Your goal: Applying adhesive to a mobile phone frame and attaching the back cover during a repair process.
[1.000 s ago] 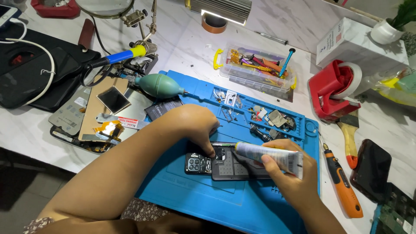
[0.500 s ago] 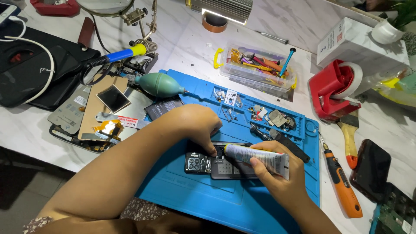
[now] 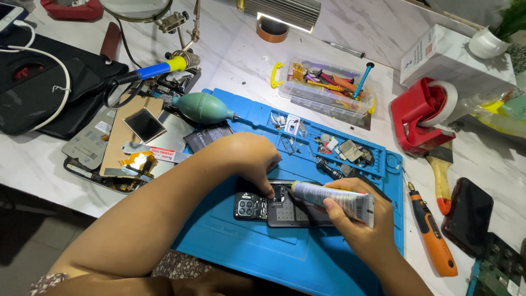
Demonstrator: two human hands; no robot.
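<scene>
Right hand (image 3: 359,225) holds the glue tube (image 3: 333,200) in a closed grip, long axis level, nozzle pointing left at the opened phone (image 3: 285,211) on the blue mat (image 3: 263,249), where left hand (image 3: 249,159) fingertips press, holding nothing.

An opened dark phone (image 3: 285,208) lies flat, back up, on a blue work mat (image 3: 263,257), camera cluster at its left end. A white glue tube (image 3: 334,200) lies tilted across it, nozzle pointing left at the phone's upper edge.
</scene>
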